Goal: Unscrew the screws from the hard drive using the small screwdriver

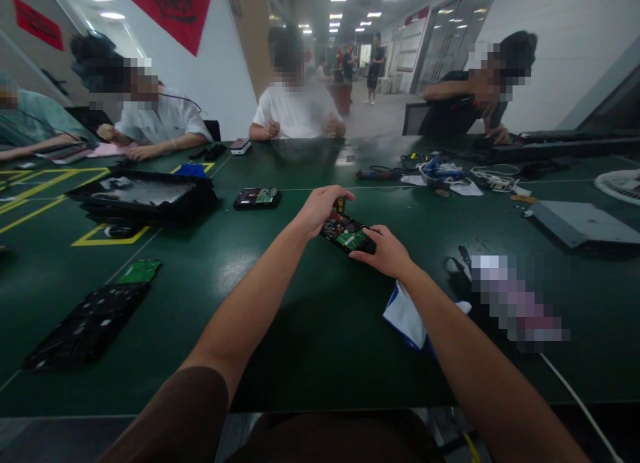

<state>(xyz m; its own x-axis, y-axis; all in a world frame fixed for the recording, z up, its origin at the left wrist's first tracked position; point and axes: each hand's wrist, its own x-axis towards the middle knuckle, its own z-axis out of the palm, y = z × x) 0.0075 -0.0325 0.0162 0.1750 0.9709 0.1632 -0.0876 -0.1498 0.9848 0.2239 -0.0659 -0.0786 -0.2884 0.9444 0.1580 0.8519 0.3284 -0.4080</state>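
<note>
In front of me, an opened black electronic device [350, 239] with a green circuit board lies tilted above or on the table. My right hand [387, 251] grips its near right end, thumb along the near edge and fingers at the far side. Over the far left end, my left hand [320, 211] has its fingers closed around a short yellow-and-black tool [341, 204] that looks like a screwdriver. Its tip is hidden. A white and blue cloth [406, 316] lies beneath my right forearm.
Another opened device [257, 197] sits farther left. Stacked black trays [145, 193] and black casings with a green board [140, 271] occupy the left side. Cables [443, 169], a grey metal box [583, 221] and a white cord [575, 399] are right. Several people sit opposite.
</note>
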